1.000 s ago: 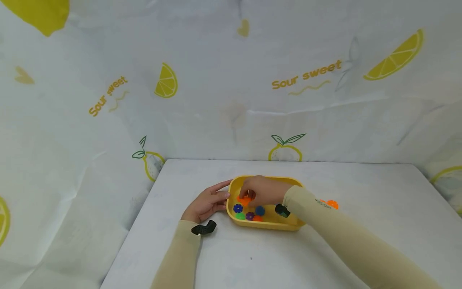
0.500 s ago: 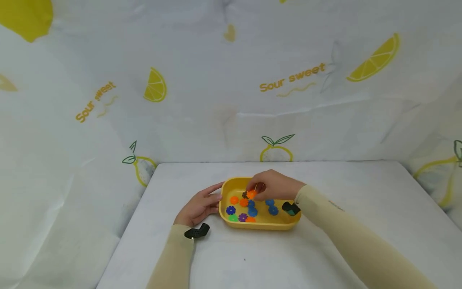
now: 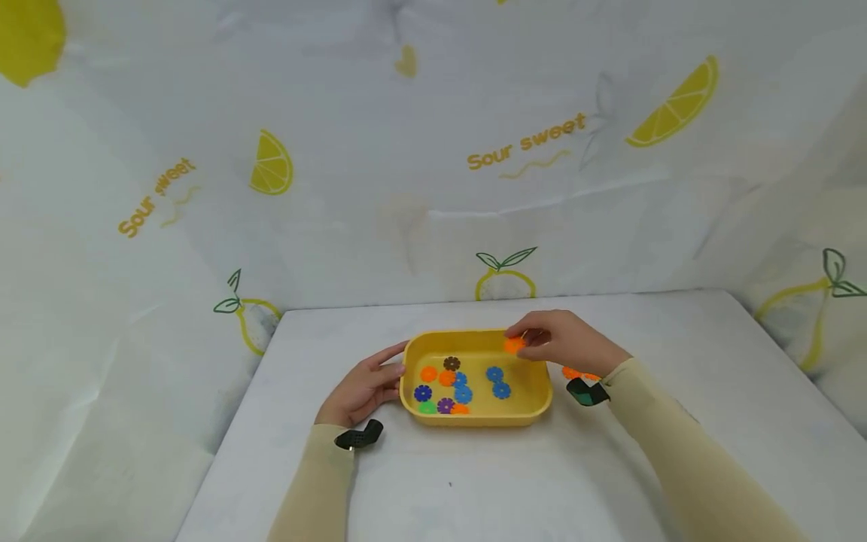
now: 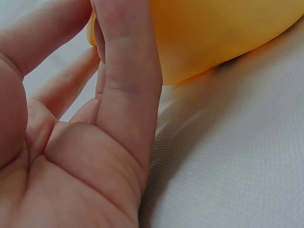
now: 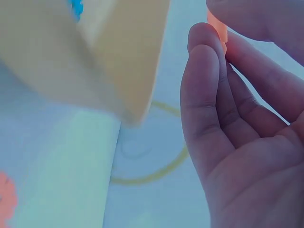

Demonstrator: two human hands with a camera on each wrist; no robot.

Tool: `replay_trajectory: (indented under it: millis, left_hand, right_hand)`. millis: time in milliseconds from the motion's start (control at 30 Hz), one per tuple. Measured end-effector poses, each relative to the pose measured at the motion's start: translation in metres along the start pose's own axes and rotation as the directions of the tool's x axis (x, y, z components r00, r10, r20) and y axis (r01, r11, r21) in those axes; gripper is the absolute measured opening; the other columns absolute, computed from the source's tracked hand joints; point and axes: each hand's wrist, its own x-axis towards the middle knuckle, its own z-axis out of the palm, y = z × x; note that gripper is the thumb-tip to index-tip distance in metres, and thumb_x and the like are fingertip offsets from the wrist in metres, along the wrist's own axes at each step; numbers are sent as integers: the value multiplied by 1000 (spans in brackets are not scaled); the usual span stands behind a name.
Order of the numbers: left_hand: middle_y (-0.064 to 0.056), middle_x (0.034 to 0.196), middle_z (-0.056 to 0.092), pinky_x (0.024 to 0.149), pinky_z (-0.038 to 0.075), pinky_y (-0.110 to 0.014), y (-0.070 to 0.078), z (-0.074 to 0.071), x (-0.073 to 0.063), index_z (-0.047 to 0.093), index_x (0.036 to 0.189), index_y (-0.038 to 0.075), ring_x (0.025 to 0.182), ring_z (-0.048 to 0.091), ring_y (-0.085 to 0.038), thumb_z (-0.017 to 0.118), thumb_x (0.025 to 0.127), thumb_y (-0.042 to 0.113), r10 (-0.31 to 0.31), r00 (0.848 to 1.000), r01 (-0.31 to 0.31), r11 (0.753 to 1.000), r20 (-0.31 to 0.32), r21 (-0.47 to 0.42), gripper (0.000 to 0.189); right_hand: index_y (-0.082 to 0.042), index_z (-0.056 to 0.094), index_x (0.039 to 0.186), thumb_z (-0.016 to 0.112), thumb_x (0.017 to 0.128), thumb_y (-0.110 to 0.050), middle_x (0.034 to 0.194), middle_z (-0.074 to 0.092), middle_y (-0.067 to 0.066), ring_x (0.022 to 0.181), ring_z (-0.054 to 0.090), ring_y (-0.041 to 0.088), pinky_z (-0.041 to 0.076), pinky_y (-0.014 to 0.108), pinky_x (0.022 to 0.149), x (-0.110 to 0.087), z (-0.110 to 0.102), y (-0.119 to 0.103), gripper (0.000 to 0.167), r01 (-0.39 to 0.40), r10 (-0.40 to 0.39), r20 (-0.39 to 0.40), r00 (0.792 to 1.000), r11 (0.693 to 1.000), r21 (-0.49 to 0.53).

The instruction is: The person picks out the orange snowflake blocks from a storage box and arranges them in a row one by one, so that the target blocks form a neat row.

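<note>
In the head view, a yellow plastic tray (image 3: 474, 420) stands on the white table. Inside lie notched flower-shaped plastic discs, among them a brown disc (image 3: 451, 363), a purple disc (image 3: 445, 406) and a green disc (image 3: 427, 407). My left hand (image 3: 360, 390) rests against the tray's left end, its fingers nearly straight along the outer wall. Over the tray's back right corner, my right hand (image 3: 567, 342) pinches an orange disc (image 3: 514, 345) between thumb and fingers. The right wrist view shows that orange disc (image 5: 217, 26) edge-on at the fingertips.
Right of the tray, orange discs (image 3: 572, 373) lie on the table (image 3: 515, 482), partly behind my right wrist. A white cloth backdrop (image 3: 352, 248) printed with lemons rises behind the table's back edge. A black wrist strap (image 3: 359, 434) shows on each sleeve.
My right hand has lifted an orange disc from the tray's left part and carried it right, to the back right corner. My left hand stays at the tray's left end. The head view has shifted slightly.
</note>
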Motion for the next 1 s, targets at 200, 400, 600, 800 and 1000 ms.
replay_trajectory:
  millis: [200,400,600,800,1000]
  left_hand:
    - [-9,129,72,91,66,-30,-7,-2,-5,51,162,30,91,72,-18,73,105,25,-28,1000,28,1000,-7,-15,62]
    - [-7,125,74,90,66,-31,-7,0,-6,49,164,28,91,73,-16,73,105,24,-14,1000,15,998,5,-54,64]
    - [-5,123,74,90,66,-30,-2,2,-6,48,164,27,91,73,-15,74,105,25,-10,1000,10,998,0,-59,65]
    - [-5,123,75,90,66,-30,0,4,-4,48,164,27,91,73,-15,72,106,24,-15,1000,15,998,9,-62,64]
    - [-3,120,75,90,66,-29,1,5,-2,47,165,27,90,73,-14,71,107,23,-17,1000,17,998,8,-63,63]
  right_hand:
    - [-20,77,129,81,98,-26,119,76,0,105,69,18,60,25,90,-32,-7,27,32,-121,122,-67,990,993,17]
    - [-19,76,133,80,99,-32,124,77,1,109,70,19,59,24,89,-59,-15,60,37,-193,186,-151,971,981,-29]
    - [-20,75,134,80,99,-35,132,75,6,113,71,24,60,29,89,-78,-24,84,38,-222,204,-206,957,973,-69]
    - [-20,75,134,78,101,-30,134,74,9,115,70,28,59,33,89,-91,-31,97,35,-271,243,-239,940,958,-92]
    - [-17,76,132,78,99,-26,130,75,10,112,69,27,58,27,85,-95,-32,106,34,-281,249,-252,935,954,-102]
